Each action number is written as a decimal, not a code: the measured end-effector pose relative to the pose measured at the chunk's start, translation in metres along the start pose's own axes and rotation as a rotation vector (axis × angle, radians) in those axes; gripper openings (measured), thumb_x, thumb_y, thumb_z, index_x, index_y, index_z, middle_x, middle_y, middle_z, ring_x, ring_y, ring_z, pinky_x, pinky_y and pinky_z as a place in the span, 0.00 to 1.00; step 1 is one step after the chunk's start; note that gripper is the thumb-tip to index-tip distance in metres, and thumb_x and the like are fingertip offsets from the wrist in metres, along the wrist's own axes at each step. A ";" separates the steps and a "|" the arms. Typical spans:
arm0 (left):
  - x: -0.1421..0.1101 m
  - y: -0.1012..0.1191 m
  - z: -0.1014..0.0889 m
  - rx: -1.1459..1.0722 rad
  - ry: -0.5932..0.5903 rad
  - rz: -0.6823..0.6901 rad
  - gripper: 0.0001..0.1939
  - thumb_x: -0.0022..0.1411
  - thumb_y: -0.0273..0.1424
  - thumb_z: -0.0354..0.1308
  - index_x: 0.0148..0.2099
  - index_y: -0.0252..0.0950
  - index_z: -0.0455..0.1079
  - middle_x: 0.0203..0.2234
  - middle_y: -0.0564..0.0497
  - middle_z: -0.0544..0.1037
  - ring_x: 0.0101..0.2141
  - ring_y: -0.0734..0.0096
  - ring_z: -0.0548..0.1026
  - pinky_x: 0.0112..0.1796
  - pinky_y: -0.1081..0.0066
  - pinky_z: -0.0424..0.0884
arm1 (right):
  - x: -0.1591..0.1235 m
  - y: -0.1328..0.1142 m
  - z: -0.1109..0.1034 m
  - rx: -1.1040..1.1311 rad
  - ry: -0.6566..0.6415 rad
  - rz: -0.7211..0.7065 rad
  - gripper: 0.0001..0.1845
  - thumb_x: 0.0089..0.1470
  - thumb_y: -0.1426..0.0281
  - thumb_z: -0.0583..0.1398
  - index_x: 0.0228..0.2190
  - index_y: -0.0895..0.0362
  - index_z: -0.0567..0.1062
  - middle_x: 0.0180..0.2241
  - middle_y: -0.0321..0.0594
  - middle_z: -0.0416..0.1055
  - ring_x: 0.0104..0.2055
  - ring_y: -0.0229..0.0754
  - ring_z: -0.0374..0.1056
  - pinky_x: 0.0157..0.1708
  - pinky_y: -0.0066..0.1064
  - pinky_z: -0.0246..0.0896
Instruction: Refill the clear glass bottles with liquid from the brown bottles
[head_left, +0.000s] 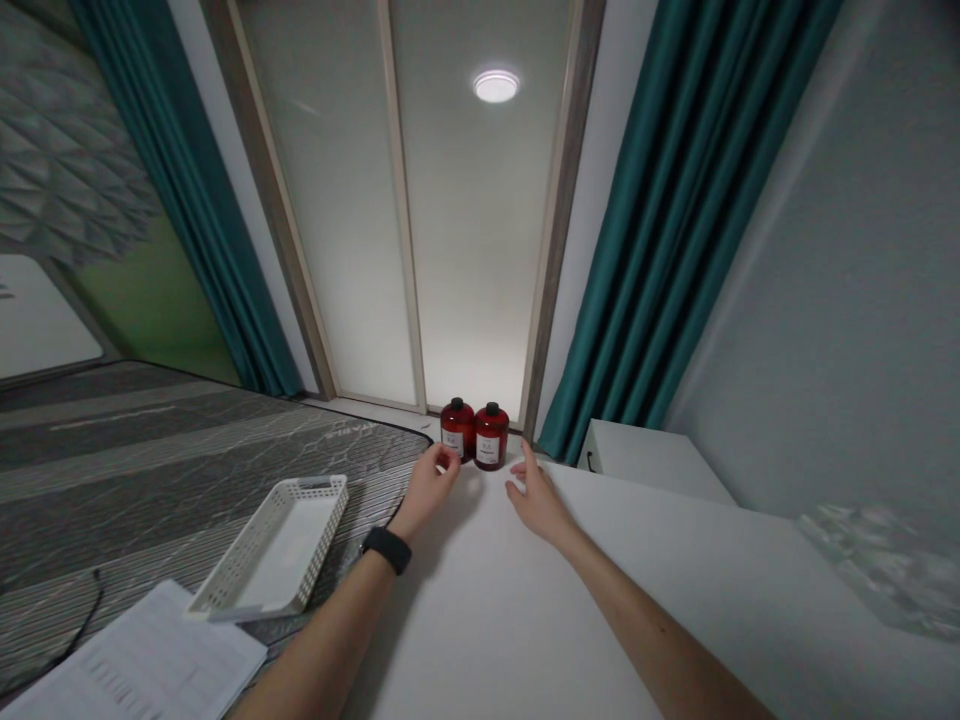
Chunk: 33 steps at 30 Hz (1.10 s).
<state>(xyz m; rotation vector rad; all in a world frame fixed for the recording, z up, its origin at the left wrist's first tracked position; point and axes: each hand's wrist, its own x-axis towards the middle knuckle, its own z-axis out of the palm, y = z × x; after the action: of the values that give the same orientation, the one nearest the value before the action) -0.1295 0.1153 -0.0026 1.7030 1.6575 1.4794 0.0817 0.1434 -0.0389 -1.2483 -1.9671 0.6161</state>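
Two dark red bottles with black caps and white labels stand side by side at the far end of a white table (525, 600): the left bottle (457, 428) and the right bottle (491, 436). My left hand (431, 487), with a black watch on its wrist, reaches forward and its fingertips touch the base of the left bottle. My right hand (534, 495) rests on the table with fingers apart, just right of and below the right bottle, holding nothing.
A white plastic basket (274, 548) sits on a grey patterned mattress (150, 450) to the left, with printed paper sheets (142, 665) near the bottom left. Teal curtains (675, 220) flank a frosted sliding door behind the bottles. A small white cabinet (645, 455) stands at right.
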 end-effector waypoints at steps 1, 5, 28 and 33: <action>-0.003 0.007 0.005 -0.011 -0.026 0.017 0.05 0.59 0.30 0.55 0.31 0.37 0.68 0.27 0.53 0.75 0.28 0.68 0.72 0.32 0.71 0.67 | -0.008 -0.002 -0.005 0.008 -0.002 -0.011 0.44 0.57 0.72 0.57 0.69 0.57 0.42 0.46 0.47 0.74 0.47 0.48 0.71 0.53 0.45 0.65; -0.017 0.034 0.029 -0.048 -0.149 0.083 0.06 0.61 0.31 0.54 0.32 0.37 0.68 0.27 0.53 0.75 0.28 0.68 0.72 0.30 0.72 0.67 | -0.046 -0.006 -0.035 0.019 -0.017 -0.043 0.44 0.56 0.75 0.58 0.69 0.52 0.45 0.45 0.43 0.74 0.46 0.45 0.71 0.53 0.44 0.65; -0.116 0.082 0.083 0.165 -0.628 0.483 0.10 0.60 0.20 0.53 0.41 0.38 0.70 0.38 0.47 0.75 0.42 0.60 0.72 0.45 0.63 0.69 | -0.155 0.005 -0.104 -0.232 -0.050 -0.052 0.20 0.58 0.83 0.53 0.45 0.54 0.76 0.41 0.42 0.75 0.47 0.47 0.68 0.51 0.40 0.61; -0.119 0.085 0.087 0.175 -0.657 0.526 0.09 0.61 0.21 0.53 0.41 0.39 0.70 0.37 0.48 0.76 0.41 0.60 0.73 0.43 0.63 0.70 | -0.159 0.002 -0.109 -0.259 -0.043 -0.044 0.17 0.60 0.82 0.54 0.44 0.54 0.76 0.41 0.41 0.76 0.47 0.46 0.69 0.51 0.38 0.61</action>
<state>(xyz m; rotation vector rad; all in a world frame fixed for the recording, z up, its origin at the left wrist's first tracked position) 0.0128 0.0239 -0.0194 2.5011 1.0521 0.7911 0.2109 0.0021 -0.0217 -1.3497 -2.1565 0.3779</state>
